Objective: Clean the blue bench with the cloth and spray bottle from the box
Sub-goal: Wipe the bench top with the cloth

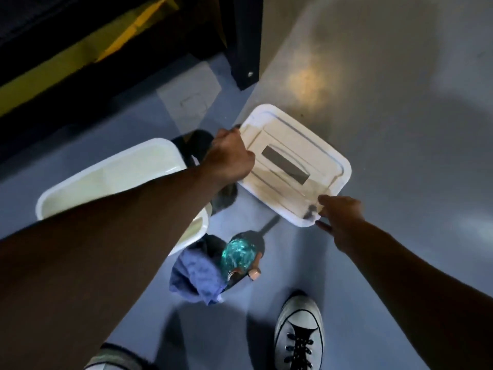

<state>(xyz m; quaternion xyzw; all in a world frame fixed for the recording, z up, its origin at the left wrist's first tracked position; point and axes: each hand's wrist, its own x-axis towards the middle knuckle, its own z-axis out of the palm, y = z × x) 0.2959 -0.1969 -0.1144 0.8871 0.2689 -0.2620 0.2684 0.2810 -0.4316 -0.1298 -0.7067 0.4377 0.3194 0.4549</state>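
Pinching white lid [293, 169] at opposite corners: left hand [229, 156] far corner, right hand [341, 222] near corner. Lying on floor: open white box [112, 177], beside it crumpled blue cloth [197, 276] touching teal spray bottle [238, 256]. Standing nearby, white sneaker [298, 332].
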